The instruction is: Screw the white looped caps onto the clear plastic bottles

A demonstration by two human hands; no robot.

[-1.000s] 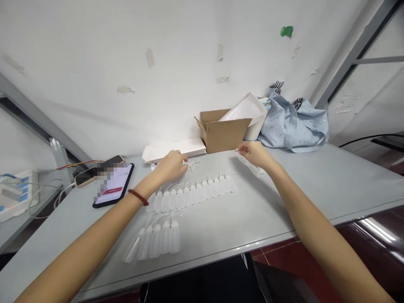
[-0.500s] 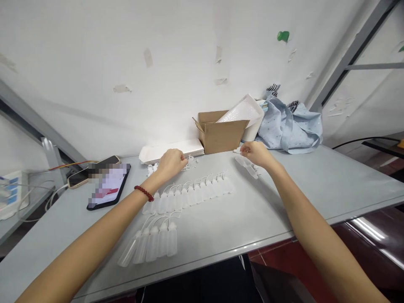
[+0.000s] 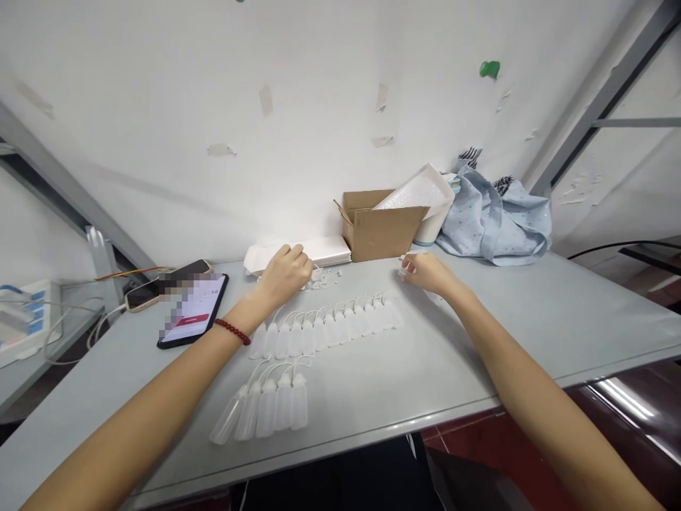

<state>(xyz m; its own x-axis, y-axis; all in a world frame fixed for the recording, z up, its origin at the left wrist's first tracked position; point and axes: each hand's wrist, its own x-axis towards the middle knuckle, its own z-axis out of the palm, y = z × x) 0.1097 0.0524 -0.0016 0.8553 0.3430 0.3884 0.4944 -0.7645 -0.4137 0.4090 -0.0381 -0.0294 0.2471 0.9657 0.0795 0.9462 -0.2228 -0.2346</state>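
Observation:
Several small translucent squeeze bottles lie in a long row [image 3: 330, 328] across the grey table [image 3: 479, 341], and a shorter row [image 3: 266, 411] lies nearer to me. My left hand [image 3: 284, 273], with a red bead bracelet at the wrist, is curled over a scatter of tiny white caps [image 3: 324, 278] behind the long row. Its fingers are closed on something I cannot make out. My right hand [image 3: 428, 272] is pinched around a clear bottle just right of the long row, most of the bottle hidden under the palm.
A dark phone [image 3: 194, 310] with a lit screen and a second phone [image 3: 159, 287] lie at the left. Against the wall stand a flat white tray [image 3: 330, 250], an open cardboard box [image 3: 380, 226] and a crumpled blue cloth [image 3: 494, 220]. A cabled white device [image 3: 26, 323] sits far left.
My right hand has come slightly nearer and lower with the bottle. My left hand stays over the caps, fingers curling tighter. The camera has shifted a little.

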